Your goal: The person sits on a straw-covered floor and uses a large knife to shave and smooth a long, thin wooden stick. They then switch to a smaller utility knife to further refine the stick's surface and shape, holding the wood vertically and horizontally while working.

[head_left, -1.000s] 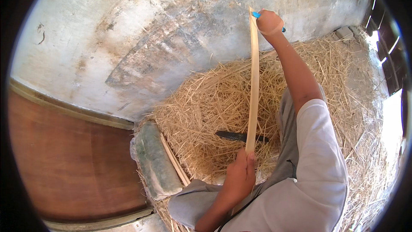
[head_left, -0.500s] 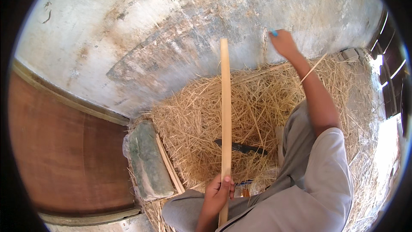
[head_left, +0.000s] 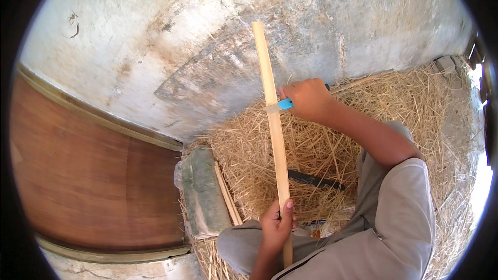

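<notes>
A long, flat strip of pale wood or bamboo [head_left: 278,150] stands up from my lap toward the wall, tilted slightly left at its far end. Near its lower end my left hand [head_left: 277,222] is wrapped round it, thumb on top. My right hand [head_left: 310,99] is closed round a blue-handled cutter knife [head_left: 286,104]. The knife's blade lies across the strip, above its middle. Most of the handle is hidden inside the fist. Beyond the strip, a long dark tool like a machete [head_left: 317,179] rests on the straw.
Straw or shavings [head_left: 332,145] cover the floor. A stained wall [head_left: 207,41] rises ahead. To the left are a brown wooden panel [head_left: 98,181], a greenish padded block [head_left: 205,192] and thin strips [head_left: 227,192] beside it. A brick [head_left: 445,65] lies at the far right.
My right hand has come down and left from the wall side, bringing the knife's blade onto the strip. The strip's far end has tipped left. My left hand keeps its hold.
</notes>
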The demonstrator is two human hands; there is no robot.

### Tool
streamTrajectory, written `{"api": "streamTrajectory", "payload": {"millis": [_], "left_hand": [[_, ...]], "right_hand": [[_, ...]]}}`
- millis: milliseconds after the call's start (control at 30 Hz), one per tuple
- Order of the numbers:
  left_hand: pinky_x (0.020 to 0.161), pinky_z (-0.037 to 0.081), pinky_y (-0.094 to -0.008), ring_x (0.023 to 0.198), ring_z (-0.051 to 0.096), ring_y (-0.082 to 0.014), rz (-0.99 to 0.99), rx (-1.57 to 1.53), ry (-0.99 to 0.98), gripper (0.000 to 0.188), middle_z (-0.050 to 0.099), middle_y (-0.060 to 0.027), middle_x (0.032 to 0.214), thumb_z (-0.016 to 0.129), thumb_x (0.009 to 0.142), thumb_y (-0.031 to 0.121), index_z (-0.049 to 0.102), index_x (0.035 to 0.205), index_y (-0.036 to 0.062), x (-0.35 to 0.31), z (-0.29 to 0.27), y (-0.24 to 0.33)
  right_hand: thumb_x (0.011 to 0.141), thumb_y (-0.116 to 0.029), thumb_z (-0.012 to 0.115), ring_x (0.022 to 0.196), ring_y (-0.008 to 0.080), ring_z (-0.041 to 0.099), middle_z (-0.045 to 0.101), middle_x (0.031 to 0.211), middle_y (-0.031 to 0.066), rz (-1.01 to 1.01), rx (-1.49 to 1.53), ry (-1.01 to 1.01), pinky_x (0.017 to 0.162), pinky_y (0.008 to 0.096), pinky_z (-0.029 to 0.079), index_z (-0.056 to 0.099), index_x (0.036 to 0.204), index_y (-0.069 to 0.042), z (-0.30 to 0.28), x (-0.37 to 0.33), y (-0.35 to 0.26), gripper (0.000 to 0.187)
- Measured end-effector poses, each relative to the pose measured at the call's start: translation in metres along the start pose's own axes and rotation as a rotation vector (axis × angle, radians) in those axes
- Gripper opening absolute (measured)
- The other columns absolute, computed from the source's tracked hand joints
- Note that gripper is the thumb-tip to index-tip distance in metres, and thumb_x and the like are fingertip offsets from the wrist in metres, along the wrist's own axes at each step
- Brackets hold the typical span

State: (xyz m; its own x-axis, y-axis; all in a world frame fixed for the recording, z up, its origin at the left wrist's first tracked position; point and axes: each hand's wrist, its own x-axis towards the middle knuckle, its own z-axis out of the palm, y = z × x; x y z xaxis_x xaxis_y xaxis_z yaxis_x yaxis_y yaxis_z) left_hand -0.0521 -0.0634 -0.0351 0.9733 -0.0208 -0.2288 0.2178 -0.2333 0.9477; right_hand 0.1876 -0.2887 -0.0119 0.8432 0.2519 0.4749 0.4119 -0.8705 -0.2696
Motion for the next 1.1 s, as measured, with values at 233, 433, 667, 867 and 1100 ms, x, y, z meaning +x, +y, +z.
{"api": "streamTrajectory", "payload": {"millis": [233, 433, 667, 867, 1100], "left_hand": [[0.046, 0.046, -0.0226, 0.052, 0.055, -0.0061, 0.000, 0.113, -0.057, 0.029, 0.059, -0.0005, 0.067, 0.059, 0.105, 0.029, 0.062, 0.095, 0.0023, -0.012, 0.013, -0.011], [0.047, 0.048, -0.0223, 0.055, 0.057, -0.0059, 0.000, 0.096, -0.113, 0.031, 0.059, -0.0004, 0.068, 0.059, 0.104, 0.031, 0.062, 0.094, 0.0019, -0.022, 0.019, -0.016], [0.048, 0.048, -0.0229, 0.055, 0.057, -0.0047, 0.012, 0.098, -0.206, 0.023, 0.059, 0.0009, 0.071, 0.060, 0.104, 0.023, 0.064, 0.098, 0.0015, -0.033, 0.026, -0.006], [0.047, 0.048, -0.0229, 0.054, 0.057, -0.0057, 0.034, 0.093, -0.114, 0.026, 0.060, -0.0005, 0.070, 0.060, 0.105, 0.026, 0.063, 0.096, 0.0012, -0.027, 0.022, -0.018], [0.043, 0.043, -0.0223, 0.047, 0.052, -0.0074, 0.037, -0.008, 0.064, 0.031, 0.056, -0.0013, 0.063, 0.055, 0.107, 0.029, 0.060, 0.090, 0.0032, -0.012, 0.016, -0.003]], "right_hand": [[0.099, -0.019, 0.051, 0.075, 0.0328, 0.073, 0.071, 0.077, 0.0133, 0.305, -0.116, -0.163, 0.065, 0.0459, 0.058, 0.070, 0.088, -0.006, -0.023, 0.017, 0.019, 0.025], [0.093, -0.017, 0.058, 0.077, 0.0345, 0.074, 0.073, 0.081, 0.0158, 0.428, -0.116, -0.064, 0.066, 0.0459, 0.059, 0.072, 0.086, -0.003, -0.031, 0.027, 0.058, 0.021], [0.090, -0.013, 0.058, 0.076, 0.0358, 0.073, 0.073, 0.083, 0.0173, 0.565, -0.121, 0.075, 0.065, 0.0464, 0.058, 0.073, 0.088, -0.004, -0.054, 0.027, 0.102, 0.018], [0.097, -0.022, 0.054, 0.068, 0.0297, 0.071, 0.068, 0.073, 0.0115, 0.404, -0.085, -0.129, 0.060, 0.0448, 0.057, 0.072, 0.090, -0.008, -0.040, 0.019, 0.076, 0.024], [0.091, -0.016, 0.061, 0.068, 0.0252, 0.071, 0.070, 0.074, 0.0084, 0.002, -0.047, -0.405, 0.054, 0.0410, 0.055, 0.072, 0.094, -0.010, -0.024, -0.023, -0.022, 0.013]]}}
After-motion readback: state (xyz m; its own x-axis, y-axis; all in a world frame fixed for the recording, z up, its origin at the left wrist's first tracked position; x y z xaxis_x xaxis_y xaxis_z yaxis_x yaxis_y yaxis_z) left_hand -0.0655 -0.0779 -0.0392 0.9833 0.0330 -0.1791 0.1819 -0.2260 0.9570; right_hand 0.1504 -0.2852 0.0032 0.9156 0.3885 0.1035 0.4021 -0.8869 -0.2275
